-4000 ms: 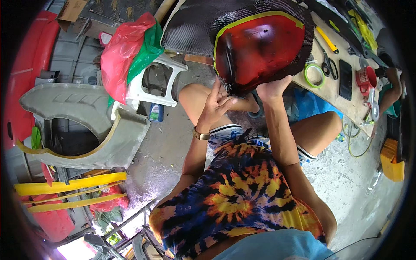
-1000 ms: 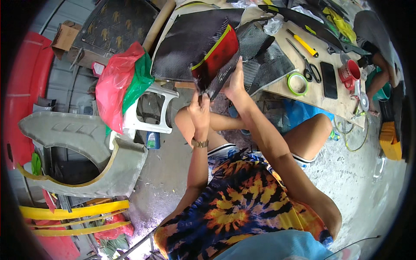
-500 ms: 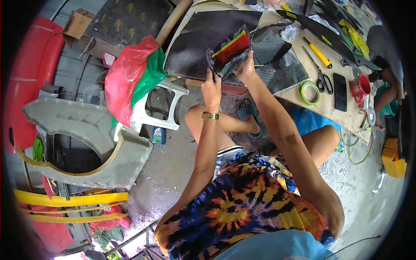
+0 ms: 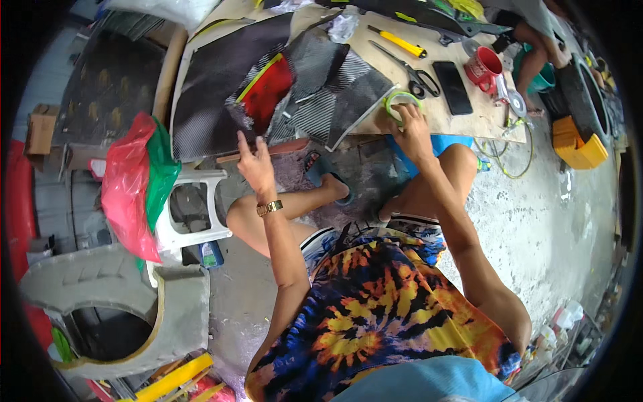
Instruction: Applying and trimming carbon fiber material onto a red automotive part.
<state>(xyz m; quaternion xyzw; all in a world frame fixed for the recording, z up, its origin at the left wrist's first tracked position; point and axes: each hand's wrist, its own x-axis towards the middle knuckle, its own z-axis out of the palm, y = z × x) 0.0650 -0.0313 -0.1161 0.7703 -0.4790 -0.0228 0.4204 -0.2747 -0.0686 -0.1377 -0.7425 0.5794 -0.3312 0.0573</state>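
A red part with a yellow-green strip along one edge (image 4: 268, 94) lies on dark woven carbon-fibre cloth (image 4: 207, 94), with some of that cloth around its sides. My left hand (image 4: 256, 166) is just in front of it at the near table edge, fingers apart, holding nothing. At the table's front, my right hand (image 4: 413, 137) has its thumb and fingertips on a roll of green tape (image 4: 404, 98), the fingers bent over its near rim. Cut pieces of the same cloth (image 4: 321, 107) lie between the red part and the tape.
Scissors (image 4: 420, 82), a yellow cutter knife (image 4: 400, 42), a black phone (image 4: 453, 88) and a red mug (image 4: 483, 65) are on the table's right side. A white stool (image 4: 194, 234) with red and green bags stands left, near a grey fender (image 4: 184, 315). Another person's legs (image 4: 536, 60) show far right.
The red part has been set down on the cloth and both hands have let go. My right hand has moved right to the tape roll. The whole view has turned rightward.
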